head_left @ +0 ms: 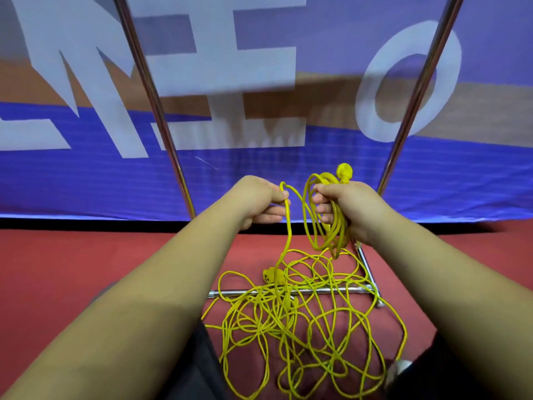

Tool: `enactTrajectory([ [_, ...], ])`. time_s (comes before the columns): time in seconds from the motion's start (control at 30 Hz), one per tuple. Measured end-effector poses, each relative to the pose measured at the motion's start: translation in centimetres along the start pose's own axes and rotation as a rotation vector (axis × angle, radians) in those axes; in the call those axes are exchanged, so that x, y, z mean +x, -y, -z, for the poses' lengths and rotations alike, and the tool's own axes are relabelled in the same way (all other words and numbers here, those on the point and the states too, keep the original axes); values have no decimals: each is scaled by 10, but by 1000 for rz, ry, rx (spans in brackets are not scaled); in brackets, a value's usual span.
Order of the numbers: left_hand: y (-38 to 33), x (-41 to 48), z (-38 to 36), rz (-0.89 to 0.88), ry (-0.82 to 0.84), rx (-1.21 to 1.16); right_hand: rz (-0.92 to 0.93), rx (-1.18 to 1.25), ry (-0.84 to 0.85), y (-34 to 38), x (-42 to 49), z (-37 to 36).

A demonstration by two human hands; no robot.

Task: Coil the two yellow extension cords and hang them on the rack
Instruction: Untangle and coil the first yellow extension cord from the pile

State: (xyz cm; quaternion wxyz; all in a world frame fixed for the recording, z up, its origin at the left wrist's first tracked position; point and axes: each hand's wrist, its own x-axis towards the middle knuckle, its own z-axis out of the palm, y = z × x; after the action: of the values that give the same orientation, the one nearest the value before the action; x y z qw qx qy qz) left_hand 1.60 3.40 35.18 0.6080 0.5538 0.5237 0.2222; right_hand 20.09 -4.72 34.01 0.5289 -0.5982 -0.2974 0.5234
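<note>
**Coil in hand, tangle on floor**

Your right hand (354, 209) gripped a small coil (331, 229) of yellow cord, its plug (344, 170) poking above your fist. Your left hand (256, 200) pinched a strand (287, 226) running down to the tangle (277, 319) on the red floor (86, 255), across the rack's base bar (331, 290).

Bare forearms (144, 284), left hand (256, 200) and right hand (354, 209) — dark, near-black cloth (199, 370) over both legs.
</note>
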Motion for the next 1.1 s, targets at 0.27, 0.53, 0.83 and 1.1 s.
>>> enactTrajectory([
  [0.27,-2,12,1,42,-11,-266,-38,-115,57,-11,18,-11],
  [0.53,-4,19,4,121,17,-443,-104,-89,291,-28,13,-25],
  [0.83,0,24,16,46,-72,-138,-62,25,219,-26,9,-29],
  [1.1,29,-2,1,186,295,609,-50,257,129,-2,15,-17],
])
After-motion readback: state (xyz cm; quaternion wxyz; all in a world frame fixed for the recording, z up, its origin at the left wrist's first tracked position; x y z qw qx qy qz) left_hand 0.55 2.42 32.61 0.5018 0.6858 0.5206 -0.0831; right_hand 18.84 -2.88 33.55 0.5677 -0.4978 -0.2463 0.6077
